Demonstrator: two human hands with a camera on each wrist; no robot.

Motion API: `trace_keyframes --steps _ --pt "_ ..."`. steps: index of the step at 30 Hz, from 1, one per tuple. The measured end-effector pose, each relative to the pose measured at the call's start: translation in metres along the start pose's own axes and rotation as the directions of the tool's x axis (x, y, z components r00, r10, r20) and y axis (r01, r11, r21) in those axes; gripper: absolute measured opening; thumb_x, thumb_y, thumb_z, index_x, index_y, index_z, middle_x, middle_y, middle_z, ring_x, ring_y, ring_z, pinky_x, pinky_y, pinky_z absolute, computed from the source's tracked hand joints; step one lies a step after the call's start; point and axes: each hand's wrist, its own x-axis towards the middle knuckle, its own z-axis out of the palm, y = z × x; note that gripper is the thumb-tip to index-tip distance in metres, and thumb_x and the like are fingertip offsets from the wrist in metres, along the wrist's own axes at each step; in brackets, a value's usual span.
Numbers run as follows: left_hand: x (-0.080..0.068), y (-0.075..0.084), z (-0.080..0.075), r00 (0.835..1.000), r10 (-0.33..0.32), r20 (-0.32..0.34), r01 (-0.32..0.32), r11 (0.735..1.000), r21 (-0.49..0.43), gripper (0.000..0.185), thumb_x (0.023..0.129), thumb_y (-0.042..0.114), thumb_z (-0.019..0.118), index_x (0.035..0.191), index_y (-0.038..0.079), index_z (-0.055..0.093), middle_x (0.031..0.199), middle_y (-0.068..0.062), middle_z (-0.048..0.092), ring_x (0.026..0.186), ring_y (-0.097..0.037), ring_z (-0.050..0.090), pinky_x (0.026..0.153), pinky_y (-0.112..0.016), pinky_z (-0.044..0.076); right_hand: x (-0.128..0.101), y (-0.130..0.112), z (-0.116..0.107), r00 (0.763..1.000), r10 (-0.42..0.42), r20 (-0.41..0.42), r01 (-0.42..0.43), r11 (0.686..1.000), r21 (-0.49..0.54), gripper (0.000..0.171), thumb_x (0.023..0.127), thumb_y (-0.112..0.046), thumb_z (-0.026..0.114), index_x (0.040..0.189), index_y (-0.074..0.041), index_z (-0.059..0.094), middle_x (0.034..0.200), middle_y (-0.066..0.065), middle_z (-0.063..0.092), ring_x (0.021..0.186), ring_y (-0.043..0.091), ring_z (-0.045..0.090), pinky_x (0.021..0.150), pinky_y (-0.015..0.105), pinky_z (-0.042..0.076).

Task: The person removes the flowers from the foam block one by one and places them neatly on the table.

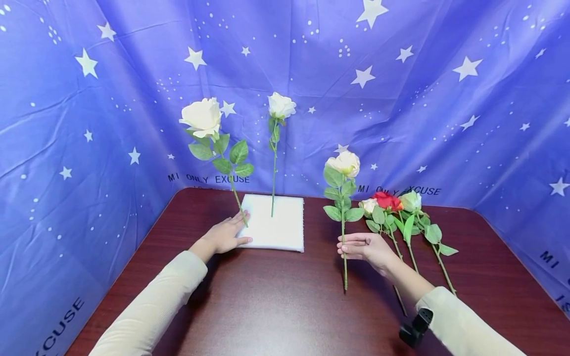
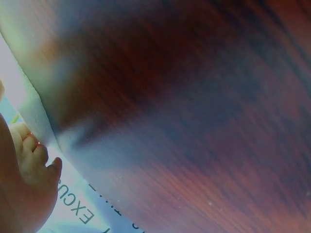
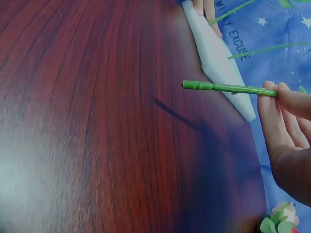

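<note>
R hand (image 1: 362, 247) has the held flower (image 1: 345, 165) pinched by its stem, thumb on one side, fingers on the other; not much gap, just the stem's thickness. Flower's approx. upright, pale bloom on top w/ green leaves below, to the R of the foam block & apart from it. R wrist view: bare lower end of the stem (image 3: 223, 88) sticks out past the fingers, clear of the tabletop (image 1: 267, 301), w/ a shadow on the wood.

L hand (image 1: 226, 235) is open, fingers out fairly straight, resting on the L edge of the white foam block (image 1: 280, 230), thumb near the front edge. No grip on any flower. Fingertips are v. close to the cream flower's stem; can't tell if they touch. L wrist view only gets part of this hand, at the L margin; mostly blurry wood otherwise.

Two flowers stand in the foam: cream flower (image 1: 201, 117), L side, leaning L; white flower (image 1: 281, 106), nearer the middle & back, approx. vertical.

Lying on the tabletop to the R, beyond R hand: small pale flower (image 1: 368, 205), red flower (image 1: 388, 201), greenish-white flower (image 1: 410, 201), blooms bunched toward the back, stems toward the front; R forearm partly covers them. Blue star-print cloth (image 1: 311, 59) hangs behind & at both sides.
</note>
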Motion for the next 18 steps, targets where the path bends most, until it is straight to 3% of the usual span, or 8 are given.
trace_keyframes --steps 8,18 --pt "0.001 -0.001 0.001 1.000 -0.001 -0.003 0.001 1.000 -0.004 0.076 0.096 0.048 0.048 0.151 0.001 0.024 0.161 -0.017 0.019 0.150 -0.030 0.020 0.122 -0.050 0.023 -0.012 0.006 -0.016 0.998 0.047 -0.034 -0.048 0.999 -0.022 0.043 0.088 0.004 0.062 0.123 0.025 0.049 0.093 0.001 0.076 0.086 0.011 0.073 0.080 0.028 0.061" --pt "0.000 -0.001 0.002 1.000 0.002 -0.009 -0.002 1.000 -0.008 0.077 0.096 0.048 0.049 0.151 0.001 0.025 0.161 -0.016 0.019 0.150 -0.030 0.020 0.121 -0.050 0.024 -0.020 0.009 -0.034 0.990 0.123 -0.074 -0.124 0.992 -0.013 0.035 0.089 0.003 0.061 0.121 0.018 0.055 0.090 -0.002 0.076 0.083 0.008 0.072 0.078 0.024 0.060"
